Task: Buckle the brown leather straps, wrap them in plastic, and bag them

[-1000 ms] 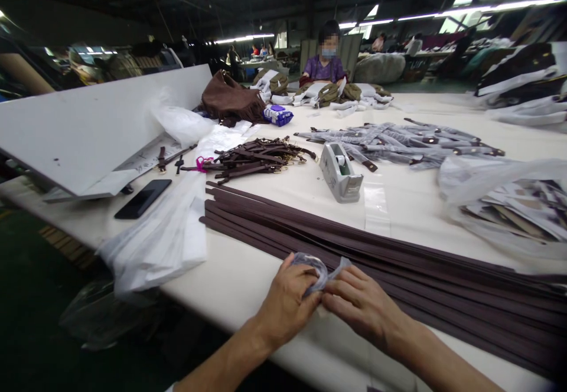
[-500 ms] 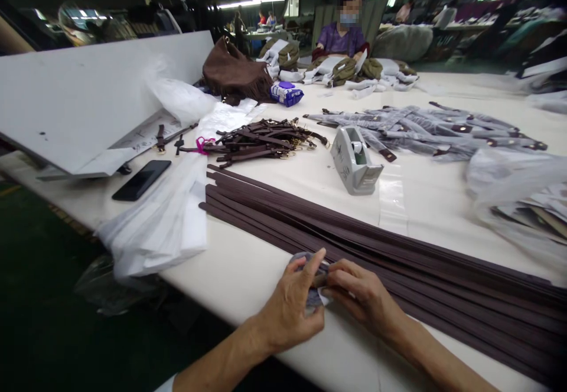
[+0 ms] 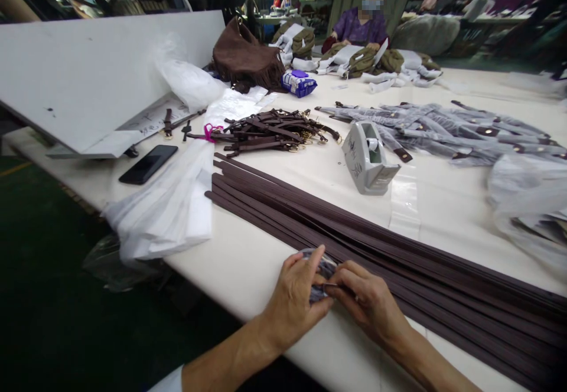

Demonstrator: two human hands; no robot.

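My left hand (image 3: 295, 300) curls around a small coiled strap (image 3: 318, 293) that looks wrapped in clear, greyish film; much of it is hidden by the fingers. Against its right side, my right hand (image 3: 370, 300) pinches a thin dark end of the same coil between thumb and fingers. Both hands work close together above the table's front edge. Just beyond them, long dark brown leather straps (image 3: 283, 209) lie side by side, running diagonally from the middle left to the lower right.
A grey tape dispenser (image 3: 370, 159) stands behind the straps. Farther back lie buckled brown straps (image 3: 270, 131) and film-wrapped straps (image 3: 443, 126). White sheets (image 3: 177, 209) and a phone (image 3: 148, 164) are at the left, near the table edge. A masked co-worker (image 3: 361, 26) sits across, behind olive bags.
The view has shifted, so the table things appear farther right and slightly higher. My right fingers now pinch a dark end at the coil; the small white piece there no longer shows.
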